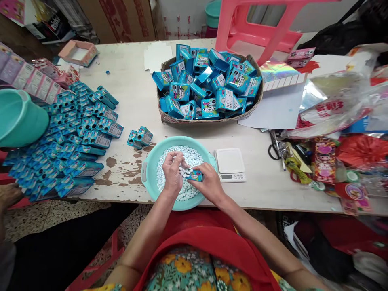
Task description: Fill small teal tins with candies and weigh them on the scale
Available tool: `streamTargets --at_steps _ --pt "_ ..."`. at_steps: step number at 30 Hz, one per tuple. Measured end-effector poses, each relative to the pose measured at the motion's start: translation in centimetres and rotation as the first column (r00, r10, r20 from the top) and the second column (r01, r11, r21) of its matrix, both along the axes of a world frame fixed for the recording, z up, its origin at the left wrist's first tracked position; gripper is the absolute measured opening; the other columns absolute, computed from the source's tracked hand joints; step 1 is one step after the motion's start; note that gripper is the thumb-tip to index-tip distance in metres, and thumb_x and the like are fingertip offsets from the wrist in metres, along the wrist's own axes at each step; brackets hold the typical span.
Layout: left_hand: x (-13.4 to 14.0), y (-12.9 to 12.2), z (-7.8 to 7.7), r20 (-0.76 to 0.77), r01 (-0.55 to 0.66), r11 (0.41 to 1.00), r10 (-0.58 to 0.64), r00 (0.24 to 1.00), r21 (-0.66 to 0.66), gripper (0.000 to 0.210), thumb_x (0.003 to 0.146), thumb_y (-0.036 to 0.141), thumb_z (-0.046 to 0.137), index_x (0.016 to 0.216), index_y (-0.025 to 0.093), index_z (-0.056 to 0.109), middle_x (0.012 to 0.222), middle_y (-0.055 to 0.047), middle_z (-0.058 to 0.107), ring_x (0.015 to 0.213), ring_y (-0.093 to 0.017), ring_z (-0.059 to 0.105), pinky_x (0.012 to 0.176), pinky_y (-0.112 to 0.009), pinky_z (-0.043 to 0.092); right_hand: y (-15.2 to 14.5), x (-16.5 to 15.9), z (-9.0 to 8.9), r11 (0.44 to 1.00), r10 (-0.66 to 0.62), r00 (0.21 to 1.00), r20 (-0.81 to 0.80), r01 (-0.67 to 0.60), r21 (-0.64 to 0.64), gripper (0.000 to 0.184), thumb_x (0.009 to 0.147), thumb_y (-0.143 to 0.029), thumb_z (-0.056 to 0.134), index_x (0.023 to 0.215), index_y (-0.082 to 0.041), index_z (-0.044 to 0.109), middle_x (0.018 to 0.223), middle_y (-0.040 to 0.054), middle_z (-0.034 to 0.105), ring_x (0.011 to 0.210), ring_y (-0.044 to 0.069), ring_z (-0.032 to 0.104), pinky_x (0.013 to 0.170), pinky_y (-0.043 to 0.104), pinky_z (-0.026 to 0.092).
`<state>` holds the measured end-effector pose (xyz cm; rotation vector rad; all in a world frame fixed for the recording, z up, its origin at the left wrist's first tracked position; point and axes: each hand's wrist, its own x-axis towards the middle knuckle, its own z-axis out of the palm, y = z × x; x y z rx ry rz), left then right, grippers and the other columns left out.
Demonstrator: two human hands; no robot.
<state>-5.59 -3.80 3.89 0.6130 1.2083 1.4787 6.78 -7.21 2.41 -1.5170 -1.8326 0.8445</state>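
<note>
Item: our left hand (172, 171) cupped around white candies (184, 171); right hand (209, 184) pinching small blue box (194, 175), at basin's (148, 171) centre. We'd tip slowly, box steady at 3 o'clock.

Wicker basket (169, 118) of blue boxes, white scale (229, 161), pink stool (257, 28), scissors (274, 147).

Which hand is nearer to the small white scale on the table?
The right hand. It holds a small blue box over the bowl, just left of the scale. The left hand is farther left, above the white candies.
</note>
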Motion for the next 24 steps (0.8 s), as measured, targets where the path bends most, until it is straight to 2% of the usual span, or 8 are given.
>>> streamTargets --at_steps 6,10,13,16,19,21,23,24 --pt "0.5 -0.3 0.5 0.011 0.012 1.0 -0.011 1.0 -0.026 0.022 0.079 0.034 0.064 0.073 0.017 0.051 0.056 0.004 0.05 0.048 -0.007 0.047 0.051 -0.02 0.042 0.1 0.1 0.0 1.0 0.021 1.0 -0.015 -0.021 -0.015 0.034 0.067 -0.022 0.077 0.098 -0.024 0.063 0.09 0.003 0.06 0.088 0.023 0.054 0.078 0.036 0.043" --pt "0.6 -0.3 0.6 0.013 0.024 0.999 -0.024 1.0 -0.035 0.024 0.082 0.038 0.06 0.073 0.017 0.052 0.047 0.006 0.047 0.042 -0.008 0.045 0.055 -0.022 0.045 0.2 0.1 -0.3 1.0 0.012 0.999 -0.04 -0.012 -0.007 0.032 0.067 -0.023 0.076 0.096 -0.023 0.063 0.089 0.0028 0.061 0.088 0.023 0.055 0.078 0.036 0.044" --pt "0.7 -0.3 0.8 0.034 0.046 0.999 -0.046 0.998 -0.007 0.024 0.083 0.039 0.058 0.075 0.018 0.053 0.048 0.005 0.048 0.043 -0.009 0.048 0.056 -0.023 0.046 0.3 0.0 -0.3 1.0 0.003 0.998 -0.067 -0.002 0.007 0.032 0.067 -0.022 0.076 0.097 -0.024 0.063 0.089 0.0027 0.061 0.088 0.023 0.055 0.078 0.037 0.045" --pt "0.7 -0.6 1.7 0.058 0.068 0.997 -0.069 0.996 0.033 0.022 0.084 0.038 0.056 0.077 0.018 0.054 0.05 0.004 0.049 0.046 -0.01 0.05 0.056 -0.024 0.046 0.5 -0.1 0.1 0.999 0.002 0.994 -0.11 0.001 0.032 0.035 0.066 -0.018 0.077 0.099 -0.024 0.063 0.088 0.0025 0.061 0.088 0.022 0.055 0.079 0.037 0.044" --pt "0.1 -0.5 2.2 0.048 0.043 0.996 -0.047 0.998 0.079 0.022 0.086 0.039 0.052 0.079 0.018 0.054 0.052 0.003 0.049 0.049 -0.012 0.053 0.06 -0.028 0.049 0.7 0.4 0.6 0.999 0.007 0.982 -0.188 0.0 0.041 0.036 0.066 -0.019 0.079 0.098 -0.024 0.063 0.088 0.002 0.061 0.088 0.021 0.055 0.08 0.036 0.045" --pt "-0.8 -0.1 1.1 -0.016 -0.023 0.996 0.024 1.0 0.085 0.024 0.088 0.042 0.048 0.082 0.019 0.055 0.058 0.003 0.051 0.054 -0.013 0.054 0.064 -0.031 0.05 0.7 1.3 1.2 0.999 -0.01 0.966 -0.257 0.018 0.03 0.035 0.067 -0.022 0.079 0.098 -0.024 0.063 0.09 0.0016 0.061 0.088 0.021 0.056 0.079 0.035 0.047" --pt "-1.4 0.2 -1.5 -0.219 -0.042 0.998 0.049 0.974 0.039 0.025 0.087 0.043 0.048 0.084 0.02 0.056 0.067 0.001 0.055 0.063 -0.015 0.056 0.068 -0.033 0.05 0.6 2.6 2.0 0.996 -0.066 0.947 -0.314 0.079 0.028 0.034 0.068 -0.025 0.078 0.099 -0.025 0.063 0.092 0.0015 0.06 0.089 0.02 0.057 0.078 0.034 0.048" --pt "-1.5 0.1 -3.2 -0.37 0.004 1.0 -0.004 0.929 -0.001 0.025 0.086 0.043 0.049 0.084 0.02 0.057 0.072 -0.001 0.057 0.069 -0.016 0.056 0.072 -0.034 0.049 0.4 3.4 2.6 0.991 -0.112 0.939 -0.325 0.131 0.037 0.034 0.069 -0.026 0.078 0.1 -0.025 0.063 0.094 0.0017 0.06 0.089 0.02 0.058 0.078 0.034 0.048"
